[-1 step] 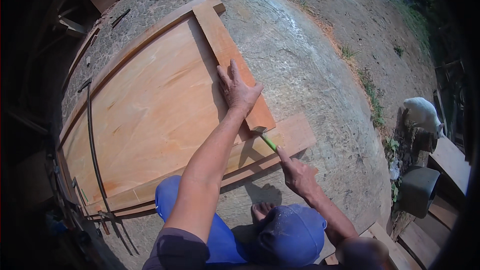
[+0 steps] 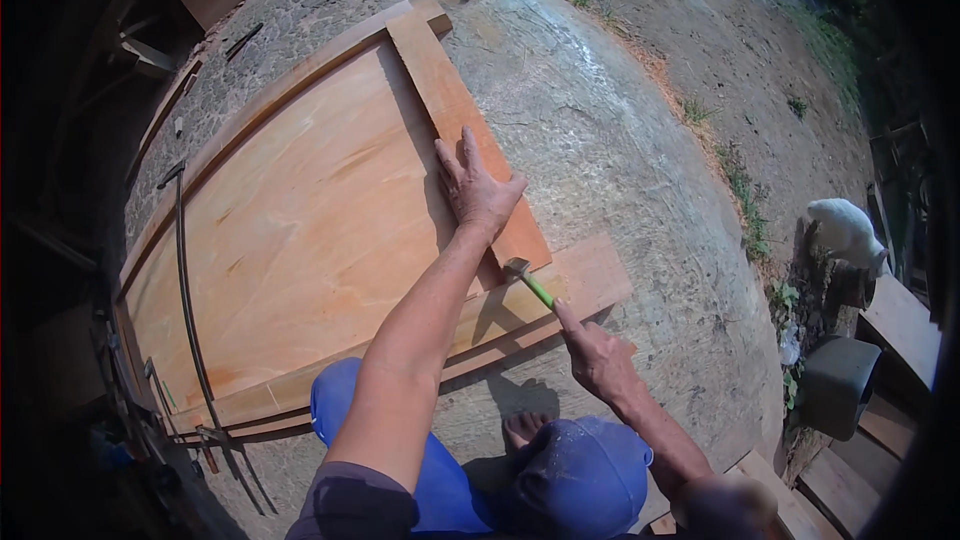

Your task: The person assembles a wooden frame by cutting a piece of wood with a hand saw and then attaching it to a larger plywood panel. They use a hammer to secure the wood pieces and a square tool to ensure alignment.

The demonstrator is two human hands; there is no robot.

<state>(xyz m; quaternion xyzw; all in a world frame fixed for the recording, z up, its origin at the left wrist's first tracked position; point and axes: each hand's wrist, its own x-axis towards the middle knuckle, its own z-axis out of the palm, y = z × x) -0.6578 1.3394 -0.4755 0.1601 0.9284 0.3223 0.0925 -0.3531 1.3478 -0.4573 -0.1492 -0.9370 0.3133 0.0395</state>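
Observation:
My left hand [image 2: 480,199] lies spread on a wooden board [image 2: 430,70], its fingers stretched out and thumb near the right edge. That board crosses the right end of a large framed wooden panel [image 2: 290,210]. In my closed right hand [image 2: 600,355] is a green-handled hammer [image 2: 540,290]. The hammer's metal head meets the near end of the board, close to where it joins the panel's near rail [image 2: 585,275]; whether it touches is hard to tell.
A bar clamp [image 2: 187,290] spans the panel's left part. On the right are a white cat [image 2: 845,228], a grey bucket [image 2: 838,385] and several loose planks [image 2: 840,485]. My knee in blue trousers [image 2: 335,395] is beside the near rail. Concrete [image 2: 640,180] surrounds the panel.
The hammer head has shifted slightly left, with more of it showing over the board's end. My left hand stays on the board; the view has moved slightly.

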